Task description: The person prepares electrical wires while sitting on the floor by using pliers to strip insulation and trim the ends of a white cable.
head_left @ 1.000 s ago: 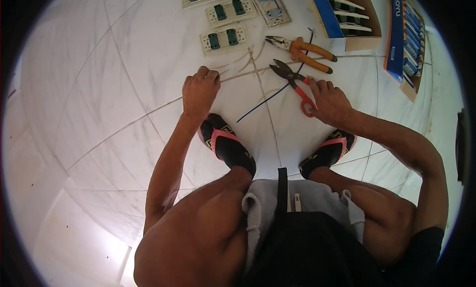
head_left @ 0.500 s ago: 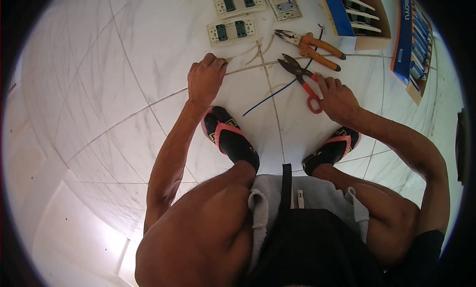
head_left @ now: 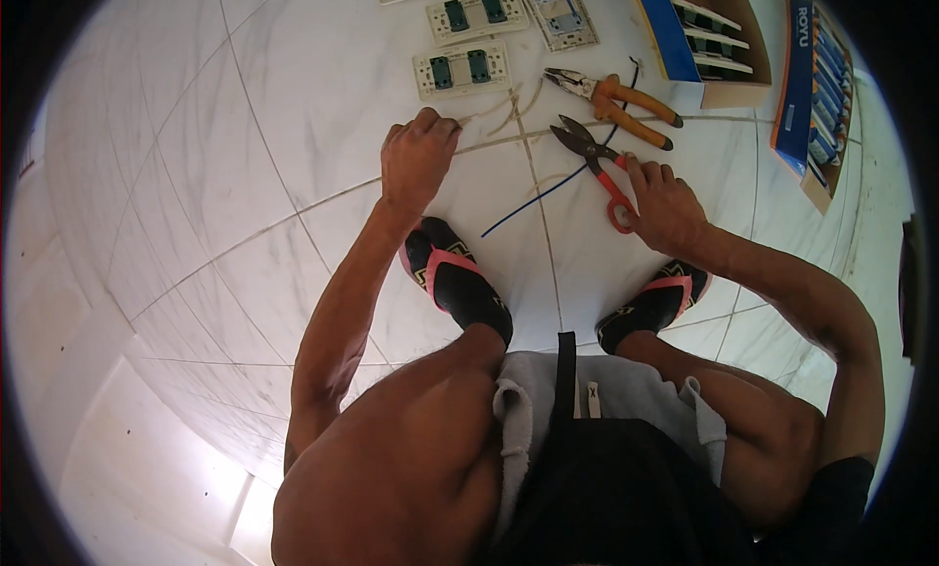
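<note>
My left hand (head_left: 419, 160) is closed just above the tiled floor, with the end of a thin pale wire (head_left: 486, 112) at its pinched fingertips. On the right, my right hand (head_left: 667, 206) grips a pair of tin snips (head_left: 599, 165) by one red handle. The snips' dark blades are parted and point up and left. Beneath the snips a blue wire (head_left: 533, 202) runs slantwise over the floor. Just beyond them lie combination pliers (head_left: 616, 101) with orange handles, jaws toward the left.
Several outlet plates with green sockets (head_left: 462, 70) lie at the far side, beside a plate with a blue-grey insert (head_left: 558, 13). An open blue box (head_left: 665, 28) holds more plates. Another box (head_left: 794, 96) of blue packets stands at the far right. My sandalled feet (head_left: 460, 282) are close below.
My left hand has shifted slightly to the right. My right hand stays on the snips, and the whole view has slid a little downward.
</note>
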Motion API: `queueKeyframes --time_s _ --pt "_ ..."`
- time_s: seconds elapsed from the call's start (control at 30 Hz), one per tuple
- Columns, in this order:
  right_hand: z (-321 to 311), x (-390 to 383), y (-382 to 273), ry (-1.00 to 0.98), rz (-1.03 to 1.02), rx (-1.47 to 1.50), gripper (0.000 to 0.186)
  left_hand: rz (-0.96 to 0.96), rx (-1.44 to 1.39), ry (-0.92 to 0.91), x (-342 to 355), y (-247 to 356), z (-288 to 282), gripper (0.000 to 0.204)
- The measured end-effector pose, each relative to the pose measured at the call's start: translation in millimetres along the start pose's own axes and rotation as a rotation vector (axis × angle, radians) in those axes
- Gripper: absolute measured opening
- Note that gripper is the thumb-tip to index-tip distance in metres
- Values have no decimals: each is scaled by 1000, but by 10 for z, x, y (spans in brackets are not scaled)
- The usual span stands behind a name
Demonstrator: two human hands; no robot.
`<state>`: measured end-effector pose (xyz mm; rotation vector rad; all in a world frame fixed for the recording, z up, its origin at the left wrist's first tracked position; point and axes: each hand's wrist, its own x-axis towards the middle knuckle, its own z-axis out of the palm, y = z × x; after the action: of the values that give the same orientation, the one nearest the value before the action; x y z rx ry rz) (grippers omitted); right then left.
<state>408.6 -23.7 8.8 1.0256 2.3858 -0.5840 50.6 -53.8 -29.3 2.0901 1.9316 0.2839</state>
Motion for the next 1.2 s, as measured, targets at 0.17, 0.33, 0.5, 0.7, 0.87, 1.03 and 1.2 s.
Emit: queueKeyframes --time_s 0.17,0.33,0.5,0.7,0.87,1.03,1.2 --pt "-64 10 -57 -16 28 24 84 23 5 3 33 36 5 11" --pt "-90 8 -37 -63 27 48 87 56 24 34 60 51 39 9" --pt "-411 50 -77 -283 92 220 86 33 10 40 20 -5 5 9" --pt "-583 128 61 -426 158 619 66 -207 -343 -1 -112 62 -198 12" --pt "-991 141 97 -685 341 945 59 -673 -1011 -196 -30 297 -514 25" --pt "-1212 -187 241 -497 111 906 69 -759 -1341 -283 -37 476 -716 31" --pt "-1559 -489 103 -388 95 807 81 -774 -1487 -384 74 734 -815 24"
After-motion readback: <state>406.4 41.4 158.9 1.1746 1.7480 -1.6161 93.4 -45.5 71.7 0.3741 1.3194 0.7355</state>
